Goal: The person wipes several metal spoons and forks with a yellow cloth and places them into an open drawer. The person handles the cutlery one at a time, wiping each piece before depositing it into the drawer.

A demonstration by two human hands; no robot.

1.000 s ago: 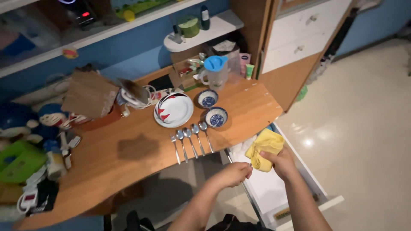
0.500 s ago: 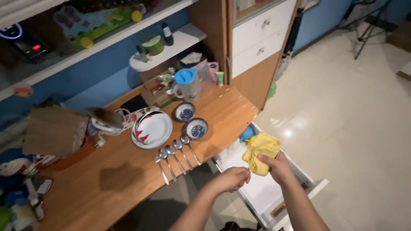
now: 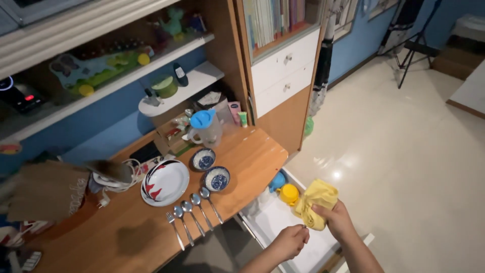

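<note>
A person looks down at a wooden desk [image 3: 126, 237] and an open white drawer [image 3: 283, 222] below its right end. The right hand [image 3: 337, 221] grips a crumpled yellow cloth [image 3: 316, 202], held over the drawer. The left hand [image 3: 289, 241] is loosely curled beside it, fingertips near the cloth's lower edge; whether they touch it is unclear.

Compared with a moment earlier, the view has swung right and tilted up, showing more floor and cupboard. The cloth stays in the right hand over the drawer, and the left hand has closed in on it, so both hands now seem to be working the cloth.

On the desk lie a plate [image 3: 165, 182], two small blue bowls [image 3: 203, 158], three spoons [image 3: 194, 210], a fork [image 3: 174, 230] and a blue-lidded jug [image 3: 204, 129], unmoved.

In the drawer, a yellow item [image 3: 289, 193] and a blue one [image 3: 277, 180] are partly hidden. The drawer's front and both forearms run out of frame.
</note>
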